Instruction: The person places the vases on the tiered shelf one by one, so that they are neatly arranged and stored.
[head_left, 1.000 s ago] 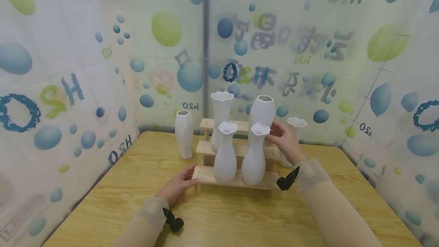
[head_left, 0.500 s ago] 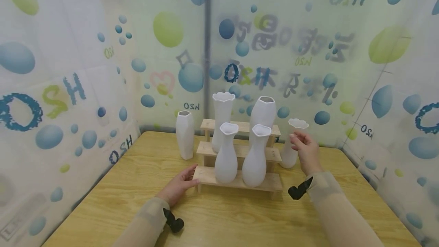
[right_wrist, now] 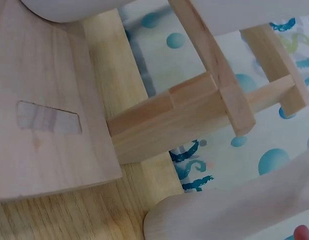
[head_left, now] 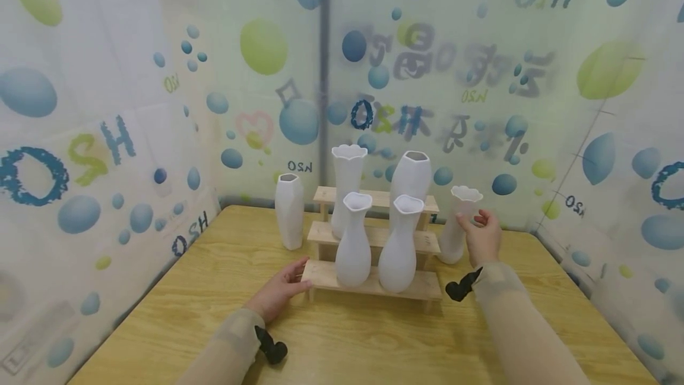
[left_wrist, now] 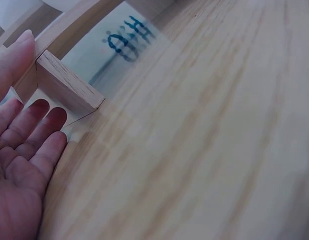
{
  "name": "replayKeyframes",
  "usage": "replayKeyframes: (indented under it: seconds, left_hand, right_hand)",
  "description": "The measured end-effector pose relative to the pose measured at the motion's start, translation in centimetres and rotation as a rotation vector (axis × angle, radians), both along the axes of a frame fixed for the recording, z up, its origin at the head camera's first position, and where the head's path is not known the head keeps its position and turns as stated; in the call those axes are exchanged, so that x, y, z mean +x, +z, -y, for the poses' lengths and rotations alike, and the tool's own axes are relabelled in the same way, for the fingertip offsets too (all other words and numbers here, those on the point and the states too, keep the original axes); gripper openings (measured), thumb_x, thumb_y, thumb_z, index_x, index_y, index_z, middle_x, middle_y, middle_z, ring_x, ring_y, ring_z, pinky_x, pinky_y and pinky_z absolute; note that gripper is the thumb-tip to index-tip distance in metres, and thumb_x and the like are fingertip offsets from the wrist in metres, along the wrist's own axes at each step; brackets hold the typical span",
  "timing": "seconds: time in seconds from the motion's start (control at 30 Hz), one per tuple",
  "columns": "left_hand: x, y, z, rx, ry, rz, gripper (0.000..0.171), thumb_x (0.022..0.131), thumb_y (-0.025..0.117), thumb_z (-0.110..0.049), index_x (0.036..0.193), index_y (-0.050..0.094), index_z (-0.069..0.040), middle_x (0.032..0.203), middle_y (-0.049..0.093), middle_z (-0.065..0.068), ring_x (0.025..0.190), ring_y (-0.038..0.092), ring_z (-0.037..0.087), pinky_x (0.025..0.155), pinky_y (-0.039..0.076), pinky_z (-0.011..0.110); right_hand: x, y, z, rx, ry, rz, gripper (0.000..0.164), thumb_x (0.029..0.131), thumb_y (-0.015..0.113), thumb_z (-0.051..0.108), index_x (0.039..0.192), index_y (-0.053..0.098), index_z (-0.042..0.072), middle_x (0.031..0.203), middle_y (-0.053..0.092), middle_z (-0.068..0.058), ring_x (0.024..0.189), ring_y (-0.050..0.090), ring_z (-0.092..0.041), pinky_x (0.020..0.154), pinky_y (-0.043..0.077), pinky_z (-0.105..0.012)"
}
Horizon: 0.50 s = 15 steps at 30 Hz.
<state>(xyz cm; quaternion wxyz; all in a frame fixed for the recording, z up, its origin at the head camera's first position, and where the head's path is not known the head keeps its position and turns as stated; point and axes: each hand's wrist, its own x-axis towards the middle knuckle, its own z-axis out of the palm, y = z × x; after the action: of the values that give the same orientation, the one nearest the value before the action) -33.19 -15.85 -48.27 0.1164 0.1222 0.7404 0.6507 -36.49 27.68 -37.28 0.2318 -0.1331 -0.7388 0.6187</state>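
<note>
A three-tier wooden stand [head_left: 320,273] carries white vases. At the left end of its lowest shelf is my left hand [head_left: 275,293], its thumb against the board's edge and the other fingers beside the leg [left_wrist: 69,82]. Beyond the stand's right side, a white vase with a scalloped rim [head_left: 455,236] stands on the table. My right hand [head_left: 483,239] is at this vase's neck, thumb in front and fingers spread to the right. Only fingertips [right_wrist: 303,234] show in the right wrist view, close to the vase [right_wrist: 219,210]; contact cannot be told.
Two narrow-necked vases, one left [head_left: 352,260] and one right [head_left: 398,263], stand on the lowest shelf. Behind them are a scalloped vase [head_left: 348,174] and a faceted vase [head_left: 410,177]. Another faceted vase [head_left: 290,212] stands on the wooden table [head_left: 352,343], left of the stand.
My right hand has let go of the faceted vase on the stand and moved right to the scalloped vase on the table. My left hand has stayed at the stand.
</note>
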Motion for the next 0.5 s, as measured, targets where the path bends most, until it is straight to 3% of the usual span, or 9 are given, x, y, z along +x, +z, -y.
replayKeyframes:
  seconds: [0.27, 0.5]
  left_hand:
    - [-0.1, -0.2, 0.1, 0.002, 0.0, -0.004, 0.075, 0.091, 0.068, -0.028, 0.152, 0.027, -0.01, 0.145, 0.039, 0.019, 0.13, 0.04, 0.035, 0.109, 0.026, 0.055]
    - [-0.2, -0.4, 0.2, -0.002, -0.003, -0.003, 0.076, 0.09, 0.068, -0.031, 0.152, 0.028, -0.012, 0.145, 0.039, 0.017, 0.13, 0.04, 0.034, 0.11, 0.026, 0.055]
  right_hand:
    - [-1.2, -1.0, -0.3, -0.026, 0.129, 0.077, 0.09, 0.092, 0.064, 0.034, 0.154, 0.006, 0.006, 0.159, 0.011, -0.015, 0.143, 0.016, -0.037, 0.113, 0.021, -0.052]
    - [-2.2, -1.7, -0.8, 0.041, 0.235, 0.122, 0.085, 0.094, 0.063, 0.026, 0.153, 0.008, 0.0, 0.158, 0.013, -0.021, 0.141, 0.018, -0.041, 0.112, 0.019, -0.058]
